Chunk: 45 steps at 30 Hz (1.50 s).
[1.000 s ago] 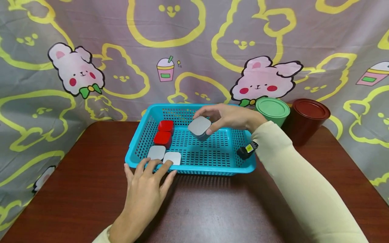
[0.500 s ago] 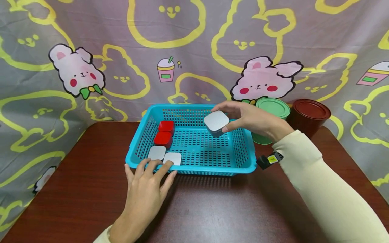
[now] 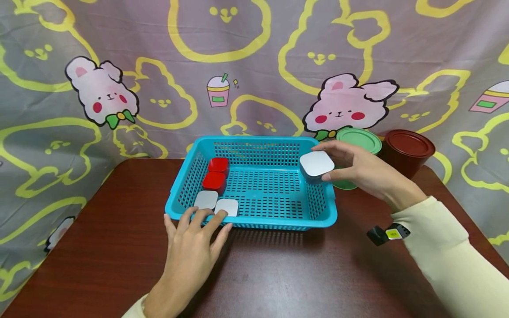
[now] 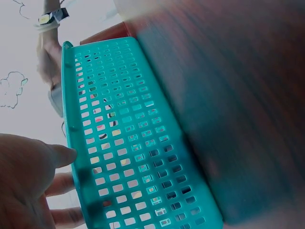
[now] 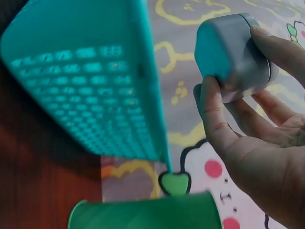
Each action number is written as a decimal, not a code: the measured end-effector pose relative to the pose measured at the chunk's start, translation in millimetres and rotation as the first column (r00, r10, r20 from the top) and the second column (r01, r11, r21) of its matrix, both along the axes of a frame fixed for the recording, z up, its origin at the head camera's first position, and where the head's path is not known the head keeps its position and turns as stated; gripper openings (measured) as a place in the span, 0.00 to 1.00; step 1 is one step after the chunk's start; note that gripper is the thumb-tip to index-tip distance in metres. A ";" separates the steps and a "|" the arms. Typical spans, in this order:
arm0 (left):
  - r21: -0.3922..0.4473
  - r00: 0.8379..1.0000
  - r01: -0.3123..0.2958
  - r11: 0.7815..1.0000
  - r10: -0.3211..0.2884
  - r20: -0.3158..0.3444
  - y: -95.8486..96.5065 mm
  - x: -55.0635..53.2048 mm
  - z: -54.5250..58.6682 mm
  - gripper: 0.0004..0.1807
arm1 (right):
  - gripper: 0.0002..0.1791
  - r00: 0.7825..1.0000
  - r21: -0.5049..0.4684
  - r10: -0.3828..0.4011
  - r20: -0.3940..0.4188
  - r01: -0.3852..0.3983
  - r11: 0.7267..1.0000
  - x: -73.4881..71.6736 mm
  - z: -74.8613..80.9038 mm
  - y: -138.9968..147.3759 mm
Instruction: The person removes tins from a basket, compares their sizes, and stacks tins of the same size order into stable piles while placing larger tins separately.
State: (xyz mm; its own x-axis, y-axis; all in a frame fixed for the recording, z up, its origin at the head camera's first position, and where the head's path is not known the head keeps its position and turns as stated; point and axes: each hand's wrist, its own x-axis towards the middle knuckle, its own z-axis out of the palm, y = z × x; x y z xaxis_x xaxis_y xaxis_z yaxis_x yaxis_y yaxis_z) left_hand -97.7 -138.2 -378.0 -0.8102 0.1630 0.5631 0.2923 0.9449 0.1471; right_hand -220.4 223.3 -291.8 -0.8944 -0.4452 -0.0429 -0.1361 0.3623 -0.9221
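In the head view, the right hand (image 3: 362,172) pinches a box (image 3: 317,163) above the right end of the basket (image 3: 254,224), best carried level and clear of the rim, while the left hand (image 3: 192,243) grips the near edge, partly covering a white lid (image 3: 227,206). The left wrist view leaves the contents hard to make out; the right wrist view cuts off the green can (image 5: 145,212).

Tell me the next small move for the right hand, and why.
Probably carry the white-topped container rightward past the right rim of the blue basket: the right hand holds it up, clear of the rim, and has been moving right.
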 end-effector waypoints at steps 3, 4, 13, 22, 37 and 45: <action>-0.003 1.000 0.001 1.000 -0.001 -0.001 0.4 -0.4 -0.1 0.16 | 0.36 0.999 0.038 -0.028 -0.019 0.029 0.999 6.8 -5.7 14.6; -0.004 1.000 0.001 1.000 -0.001 -0.001 0.5 -0.5 -0.1 0.16 | 0.36 0.999 0.043 -0.039 -0.020 0.040 0.998 8.9 -7.9 19.4; -0.003 1.000 -0.001 1.000 0.001 -0.004 0.6 -0.4 -0.1 0.16 | 0.31 0.993 0.042 -0.103 -0.052 0.106 0.994 21.0 -29.0 57.8; -0.004 1.000 0.004 1.000 -0.004 -0.011 0.5 -0.6 -0.8 0.16 | 0.31 0.985 0.034 -0.163 -0.060 0.165 0.986 26.4 -48.6 91.1; 0.000 0.999 0.009 1.000 -0.009 -0.037 -0.1 0.0 -2.1 0.16 | 0.30 0.975 0.026 -0.222 -0.003 0.222 0.975 25.6 -76.5 127.9; -0.005 1.000 0.005 1.000 -0.005 -0.030 -0.1 0.0 -1.5 0.16 | 0.27 0.974 0.025 -0.227 -0.002 0.227 0.974 23.9 -92.4 138.1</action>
State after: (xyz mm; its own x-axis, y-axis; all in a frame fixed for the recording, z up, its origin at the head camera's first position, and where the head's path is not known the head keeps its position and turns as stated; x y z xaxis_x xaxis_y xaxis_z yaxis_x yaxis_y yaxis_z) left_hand -97.7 -138.3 -379.5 -0.7923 0.1696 0.5861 0.3011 0.9441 0.1339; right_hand -196.5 361.5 -384.2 -0.9719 -0.2295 -0.0522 -0.0469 0.4063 -0.9126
